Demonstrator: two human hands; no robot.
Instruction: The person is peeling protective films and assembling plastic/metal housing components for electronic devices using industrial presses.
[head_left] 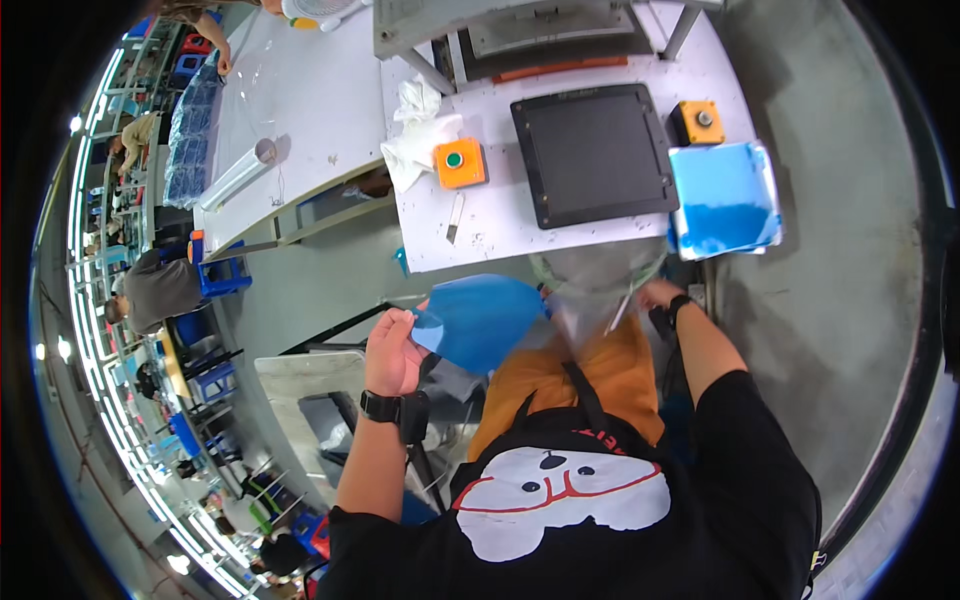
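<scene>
My left hand [393,350] pinches the left edge of a blue film sheet [482,318], which hangs in front of the table above my lap. Low on the right, beside the table's front edge, is my right hand [658,294]. Its fingers look curled in, and what they hold cannot be made out. Next to it a clear plastic bag or film [598,268] spreads over my knees, partly blurred. A stack of blue-and-white sheets [725,200] lies on the table's right corner, left of it a black framed pad [598,155].
An orange box with a green button [459,162] and a yellow box with a dark button [698,122] flank the pad. White cloths [420,135] and a small blade-like tool [455,218] lie at the left. A metal machine frame [550,35] stands behind. Another person's hand [224,62] shows far left.
</scene>
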